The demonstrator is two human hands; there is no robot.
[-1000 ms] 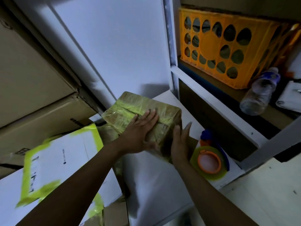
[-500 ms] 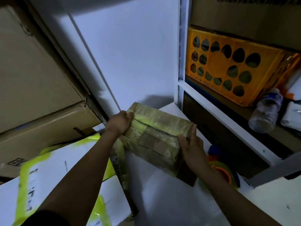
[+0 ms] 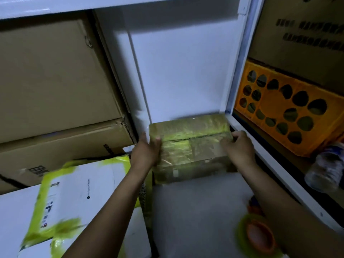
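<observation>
A small cardboard parcel [image 3: 189, 144], wrapped in yellow-green tape, sits on the white shelf [image 3: 197, 205] against the white back wall. My left hand [image 3: 147, 151] holds its left end, thumb on the top face and fingers out of sight behind the side. My right hand [image 3: 238, 149] grips the parcel's right end, fingers curled over the top edge. Both forearms reach in from the bottom of the view.
Stacked brown cartons [image 3: 55, 90] fill the left. A white box with yellow-green tape [image 3: 74, 198] lies at lower left. An orange crate [image 3: 286, 110] and a plastic bottle [image 3: 325, 168] stand on the right shelf. A tape roll [image 3: 258, 237] lies at lower right.
The parcel has gone from tilted and lifted to lying square at the back of the shelf against the wall. Both hands moved with it, staying on its two ends.
</observation>
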